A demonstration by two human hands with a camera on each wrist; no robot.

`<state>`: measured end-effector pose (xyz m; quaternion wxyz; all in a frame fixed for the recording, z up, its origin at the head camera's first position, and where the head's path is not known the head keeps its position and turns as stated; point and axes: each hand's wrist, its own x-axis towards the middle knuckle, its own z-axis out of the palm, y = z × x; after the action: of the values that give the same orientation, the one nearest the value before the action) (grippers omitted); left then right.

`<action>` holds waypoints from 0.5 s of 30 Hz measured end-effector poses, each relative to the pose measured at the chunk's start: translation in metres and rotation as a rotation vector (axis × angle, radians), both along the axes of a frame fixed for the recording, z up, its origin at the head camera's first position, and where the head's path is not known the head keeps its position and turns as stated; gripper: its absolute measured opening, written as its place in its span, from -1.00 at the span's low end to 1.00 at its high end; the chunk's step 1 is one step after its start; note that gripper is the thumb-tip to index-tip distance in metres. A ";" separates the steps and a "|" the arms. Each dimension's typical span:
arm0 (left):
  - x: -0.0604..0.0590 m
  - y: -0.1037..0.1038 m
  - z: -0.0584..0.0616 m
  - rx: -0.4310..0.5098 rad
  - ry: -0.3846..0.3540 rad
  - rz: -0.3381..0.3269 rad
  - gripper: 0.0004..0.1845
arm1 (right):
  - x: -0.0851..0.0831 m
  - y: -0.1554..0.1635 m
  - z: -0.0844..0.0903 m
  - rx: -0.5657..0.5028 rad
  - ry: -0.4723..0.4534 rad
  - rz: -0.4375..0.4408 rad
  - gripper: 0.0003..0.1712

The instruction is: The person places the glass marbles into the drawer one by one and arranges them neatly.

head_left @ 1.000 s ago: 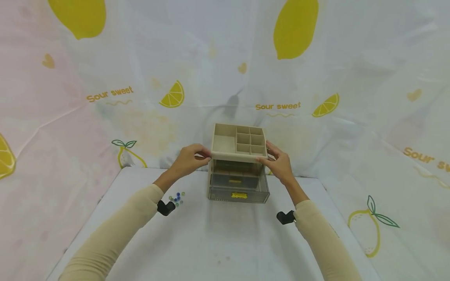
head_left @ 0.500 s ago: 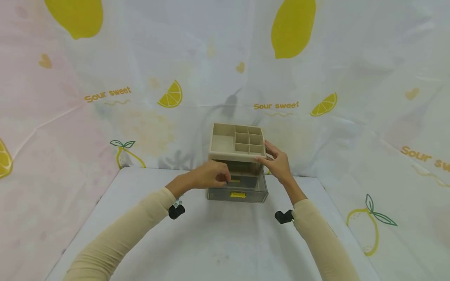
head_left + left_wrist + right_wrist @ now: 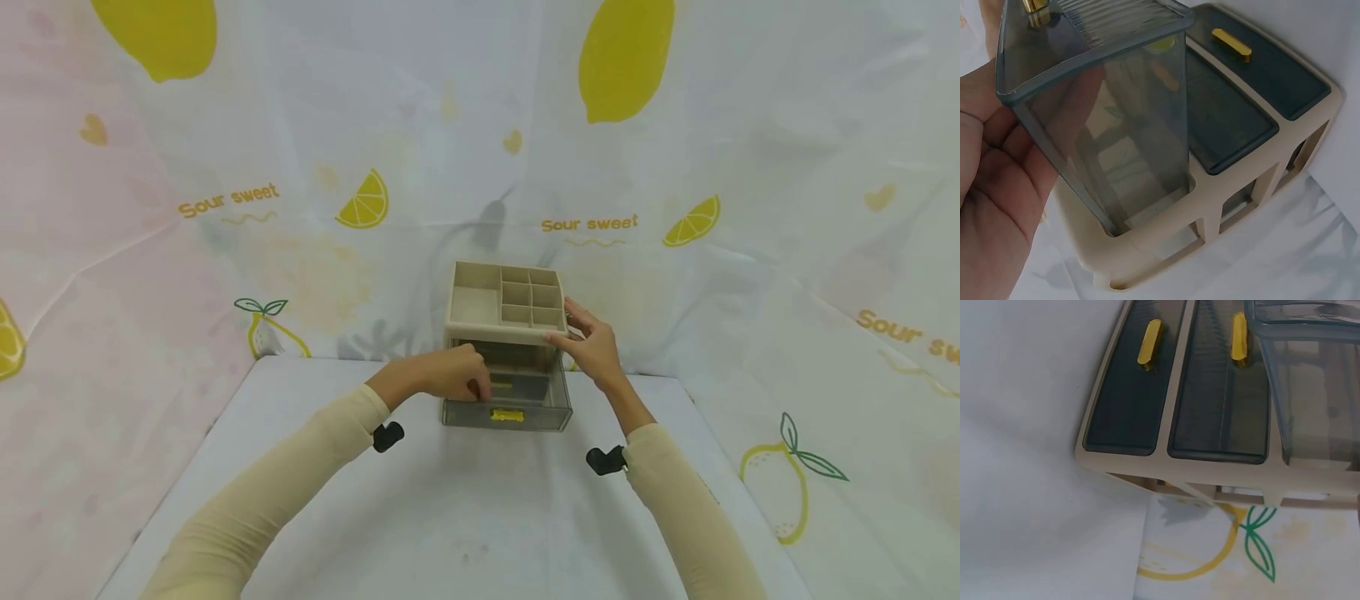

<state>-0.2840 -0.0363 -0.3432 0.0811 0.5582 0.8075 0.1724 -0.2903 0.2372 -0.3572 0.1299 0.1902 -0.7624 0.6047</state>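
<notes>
- Head view: we see a beige organizer standing at 12 o'clock on the white surface, close to the lemon-print cloth hung behind it. Its top is an open tray split into small compartments; below sit smoky see-through drawers with yellow handles.
- Head view: our left hand lies at the organizer's 9 o'clock side, its fingers curled at the front of the middle drawer, by its yellow handle; the exact pinch is hidden from us here. The lowest drawer sticks out toward us.
- Head view: our right hand rests at the 3 o'clock side, thumb and fingers closed lightly on the tray's right edge, steadying the organizer.
- Left wrist view: we see the palm of the left hand pressed to the side wall of a drawer that stands pulled out of the beige frame; the fingertips are out of frame, so the grip itself we cannot tell from here. Two shut drawers lie at 2 o'clock, one showing a yellow handle.
- Right wrist view: no hand shows. Two shut drawers with yellow handles fill the top, the pulled-out drawer is at 2 o'clock, and a printed lemon on the cloth lies at 6 o'clock.
</notes>
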 end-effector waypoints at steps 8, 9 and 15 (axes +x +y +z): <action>-0.001 0.008 -0.001 -0.155 -0.041 0.041 -0.51 | 0.002 0.001 -0.001 0.016 -0.021 -0.009 -0.17; -0.001 0.009 -0.001 -0.160 -0.038 0.045 -0.50 | 0.002 0.001 0.000 0.014 -0.023 -0.009 -0.16; -0.002 0.010 -0.001 -0.186 -0.005 0.065 -0.51 | 0.000 0.000 0.002 0.004 -0.022 -0.012 -0.16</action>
<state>-0.2863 -0.0261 -0.3442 0.1291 0.5213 0.8375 0.1008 -0.2904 0.2377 -0.3555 0.1247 0.1793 -0.7662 0.6043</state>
